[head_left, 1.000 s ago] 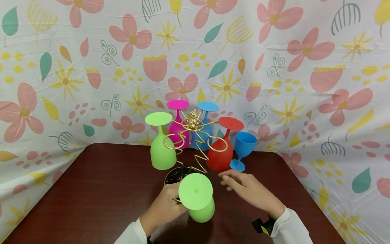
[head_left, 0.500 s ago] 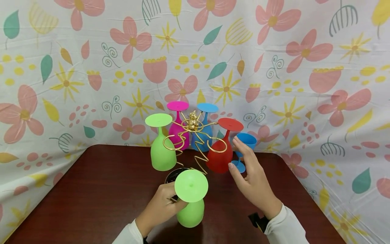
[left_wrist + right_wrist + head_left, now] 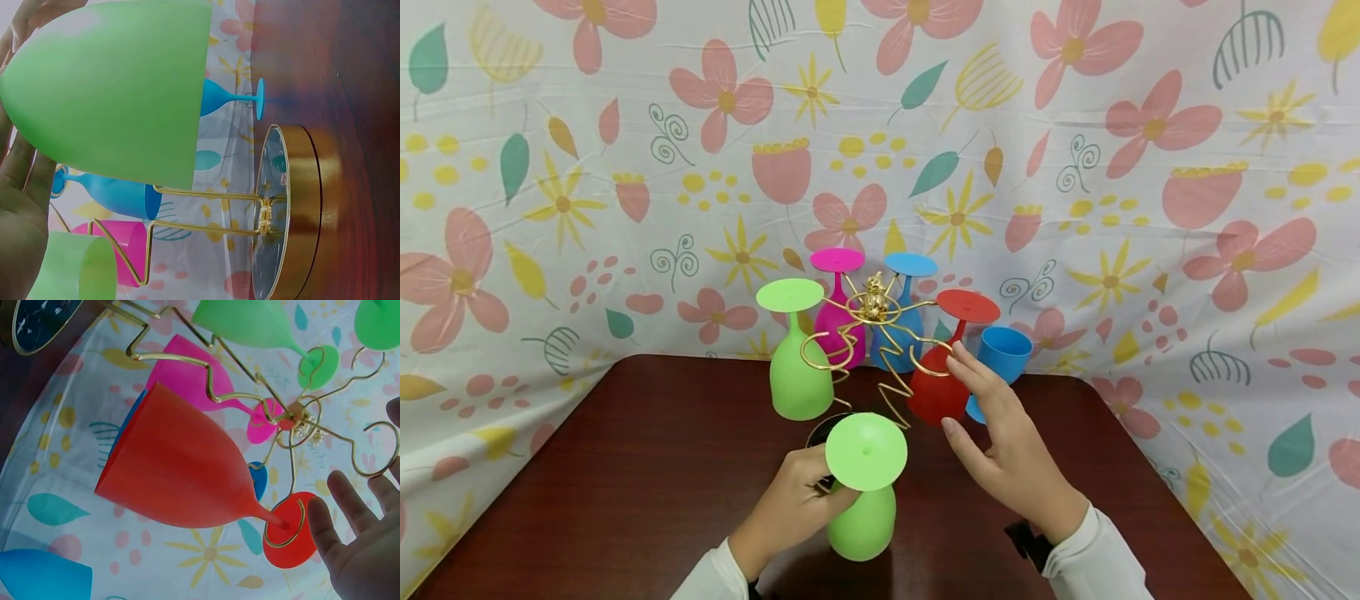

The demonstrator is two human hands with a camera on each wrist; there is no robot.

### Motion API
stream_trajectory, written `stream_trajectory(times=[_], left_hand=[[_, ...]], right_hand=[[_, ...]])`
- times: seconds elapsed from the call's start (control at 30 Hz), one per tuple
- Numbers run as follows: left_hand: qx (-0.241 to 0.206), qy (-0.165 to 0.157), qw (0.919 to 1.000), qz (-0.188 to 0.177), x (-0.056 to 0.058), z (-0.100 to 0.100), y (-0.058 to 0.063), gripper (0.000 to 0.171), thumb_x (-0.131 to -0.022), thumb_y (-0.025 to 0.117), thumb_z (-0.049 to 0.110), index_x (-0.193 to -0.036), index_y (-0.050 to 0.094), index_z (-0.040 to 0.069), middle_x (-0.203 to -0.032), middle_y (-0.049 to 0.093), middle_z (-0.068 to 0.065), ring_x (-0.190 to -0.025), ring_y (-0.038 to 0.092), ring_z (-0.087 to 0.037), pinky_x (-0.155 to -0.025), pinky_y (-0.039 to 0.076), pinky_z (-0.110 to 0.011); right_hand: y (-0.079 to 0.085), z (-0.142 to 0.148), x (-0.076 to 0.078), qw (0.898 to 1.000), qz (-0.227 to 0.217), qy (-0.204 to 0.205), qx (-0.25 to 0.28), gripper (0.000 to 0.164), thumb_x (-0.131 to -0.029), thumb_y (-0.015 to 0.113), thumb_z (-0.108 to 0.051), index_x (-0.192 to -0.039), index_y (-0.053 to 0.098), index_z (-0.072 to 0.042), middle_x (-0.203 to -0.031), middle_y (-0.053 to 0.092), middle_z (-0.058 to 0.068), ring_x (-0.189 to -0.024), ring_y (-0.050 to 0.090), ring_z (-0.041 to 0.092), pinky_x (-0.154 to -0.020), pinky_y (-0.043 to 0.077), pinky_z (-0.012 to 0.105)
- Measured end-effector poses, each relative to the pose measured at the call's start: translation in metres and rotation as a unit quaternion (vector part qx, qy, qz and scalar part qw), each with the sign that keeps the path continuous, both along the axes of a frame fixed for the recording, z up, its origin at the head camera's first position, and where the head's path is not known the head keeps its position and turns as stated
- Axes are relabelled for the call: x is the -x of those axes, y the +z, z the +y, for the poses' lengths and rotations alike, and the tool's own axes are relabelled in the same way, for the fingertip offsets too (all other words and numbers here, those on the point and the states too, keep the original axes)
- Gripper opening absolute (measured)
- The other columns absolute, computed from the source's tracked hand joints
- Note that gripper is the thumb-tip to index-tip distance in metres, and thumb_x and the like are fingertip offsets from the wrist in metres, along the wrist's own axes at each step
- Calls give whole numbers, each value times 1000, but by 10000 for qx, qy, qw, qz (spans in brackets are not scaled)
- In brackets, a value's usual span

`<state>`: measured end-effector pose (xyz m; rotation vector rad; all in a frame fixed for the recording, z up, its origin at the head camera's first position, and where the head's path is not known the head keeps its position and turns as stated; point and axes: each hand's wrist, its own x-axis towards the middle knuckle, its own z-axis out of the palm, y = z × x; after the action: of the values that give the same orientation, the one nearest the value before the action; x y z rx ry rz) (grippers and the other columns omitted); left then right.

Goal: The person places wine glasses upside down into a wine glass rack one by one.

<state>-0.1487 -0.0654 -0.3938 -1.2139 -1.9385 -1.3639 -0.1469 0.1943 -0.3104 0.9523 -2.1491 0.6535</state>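
My left hand (image 3: 793, 504) grips a light green goblet (image 3: 861, 529) upside down, with its foot up and its bowl below, in front of a gold wire rack (image 3: 874, 308). In the left wrist view that goblet's bowl (image 3: 119, 94) fills the upper left. My right hand (image 3: 1011, 454) is held up with fingers extended and nothing in its grasp, overlapping the hanging red goblet (image 3: 967, 307) in the head view. In the right wrist view its fingers (image 3: 353, 500) are close to a bare curled hook (image 3: 376, 472) and the red goblet's foot (image 3: 289, 550).
The rack also carries a green goblet (image 3: 801, 375), a pink goblet (image 3: 837, 260) and a blue goblet (image 3: 912, 264), all upside down. A second blue goblet (image 3: 1003, 350) stands upright at the back right. The rack's round gold base (image 3: 300, 212) sits on the dark table (image 3: 647, 467).
My right hand has risen beside the red goblet, its fingers straightening from a loose curl. My left hand has shifted slightly left with the green goblet.
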Motion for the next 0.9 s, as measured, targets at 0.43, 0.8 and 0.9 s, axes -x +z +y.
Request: stream_trajectory(times=[0.43, 0.8, 0.9], left_hand=[[-451, 296, 9985, 78, 1, -24, 16, 35, -81, 67, -3, -113, 65, 12, -100, 67, -3, -88, 61, -5, -69, 52, -21], [-882, 821, 9923, 275, 4, -62, 40, 39, -75, 67, -13, -109, 67, 6, -105, 67, 0, -96, 63, -6, -77, 51, -18], [-802, 792, 9934, 191, 5, -70, 46, 36, -77, 65, -13, -109, 68, 4, -107, 67, -1, -98, 62, -6, -80, 51, -17]], right_hand=[[-3, -3, 0, 9996, -221, 81, 132, 73, -83, 67, -11, -145, 30, -9, -153, 27, 7, -130, 43, 19, -101, 36, 13], [-3, -15, 0, 9930, 485, 248, 1052, 52, -91, 60, -28, -135, 47, -3, -142, 46, 13, -132, 44, 24, -103, 36, 17], [-3, -17, 1, 9897, 592, 173, 1294, 50, -89, 62, -29, -132, 52, -4, -137, 51, 12, -128, 48, 23, -101, 39, 18]])
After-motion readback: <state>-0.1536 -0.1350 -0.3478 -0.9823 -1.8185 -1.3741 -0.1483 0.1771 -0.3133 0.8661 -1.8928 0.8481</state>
